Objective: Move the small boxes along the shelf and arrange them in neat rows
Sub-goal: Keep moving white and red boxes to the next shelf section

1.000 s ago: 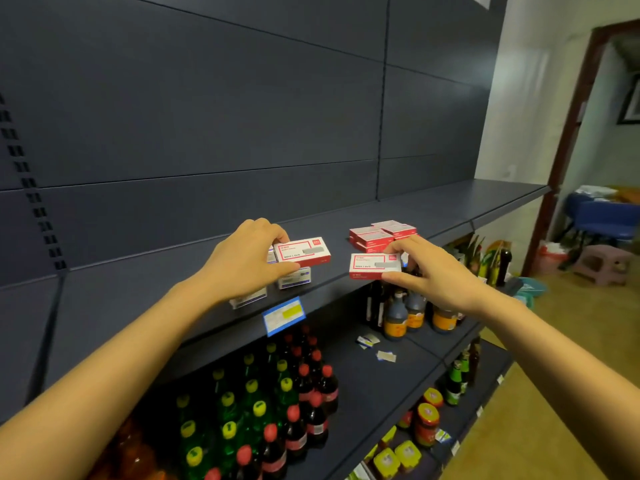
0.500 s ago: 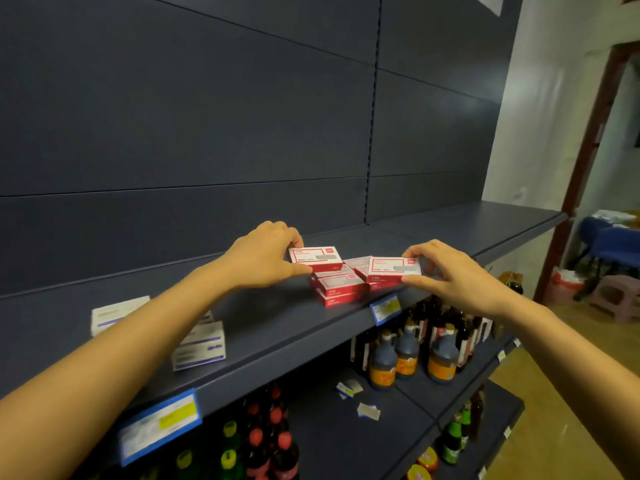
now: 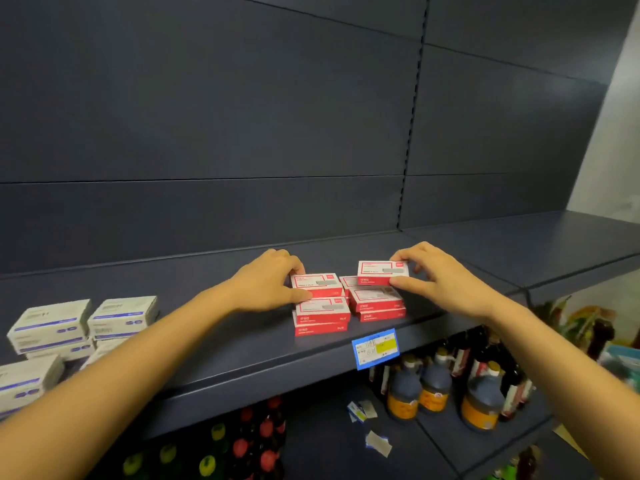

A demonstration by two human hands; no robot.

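Observation:
Small red-and-white boxes sit in two short stacks near the front of the dark shelf. My left hand grips one red box by its left end, over the rear of the left stack. My right hand pinches another red box between thumb and fingers, just above the right stack. Whether either held box touches the boxes below, I cannot tell.
White boxes with blue stripes lie stacked at the shelf's left end. A blue and yellow price tag hangs on the shelf edge. Dark bottles with orange labels and capped bottles fill the lower shelves.
Both hands carried their red boxes rightward along the shelf to the red stacks and now hold them over those stacks. The view followed, and the white boxes came into sight on the left.

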